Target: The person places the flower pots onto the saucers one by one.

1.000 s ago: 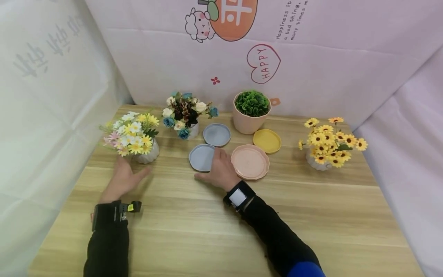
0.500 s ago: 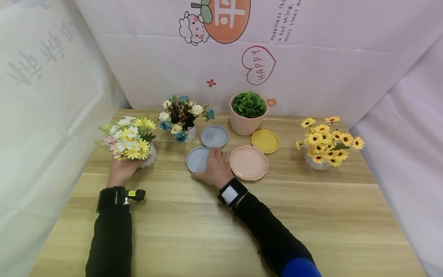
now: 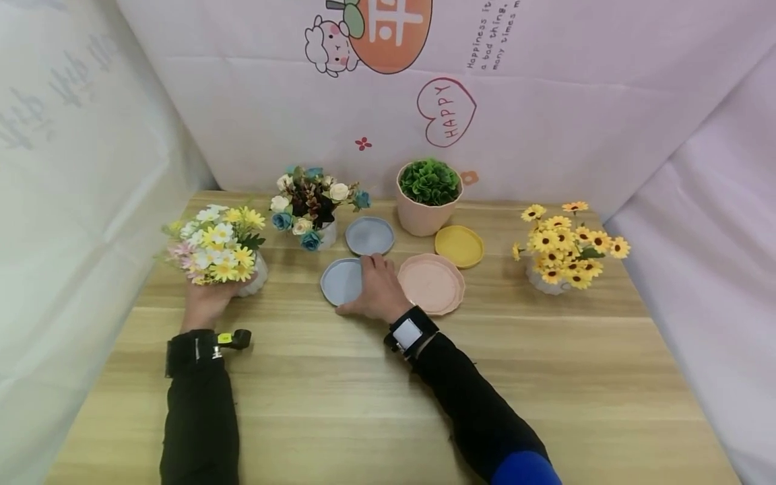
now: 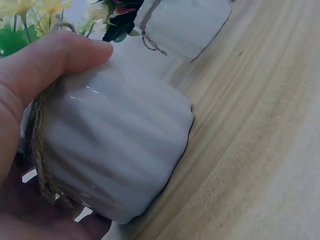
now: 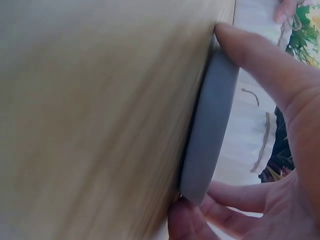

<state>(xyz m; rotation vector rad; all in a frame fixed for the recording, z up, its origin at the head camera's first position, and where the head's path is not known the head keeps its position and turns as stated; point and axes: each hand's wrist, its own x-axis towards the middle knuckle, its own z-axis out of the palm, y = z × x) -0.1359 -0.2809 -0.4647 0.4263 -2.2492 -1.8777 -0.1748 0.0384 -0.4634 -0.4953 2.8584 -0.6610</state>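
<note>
My left hand grips a white ribbed pot of yellow and white daisies at the table's left side. In the left wrist view the thumb lies over the pot, which has twine round it and whose base is on the wood. My right hand lies over the right part of a grey-blue saucer in the middle of the table. In the right wrist view my thumb and fingers pinch the saucer's rim from opposite sides.
A second grey-blue saucer, a pink saucer and a yellow saucer lie close by. Behind stand a pot of blue and cream roses and a pink pot with a green plant. A sunflower pot stands at the right. Cloth walls enclose the table.
My left hand went from lying open on the table beside the daisy pot to closing round it. My right hand stayed on the grey-blue saucer and tightened on its rim.
</note>
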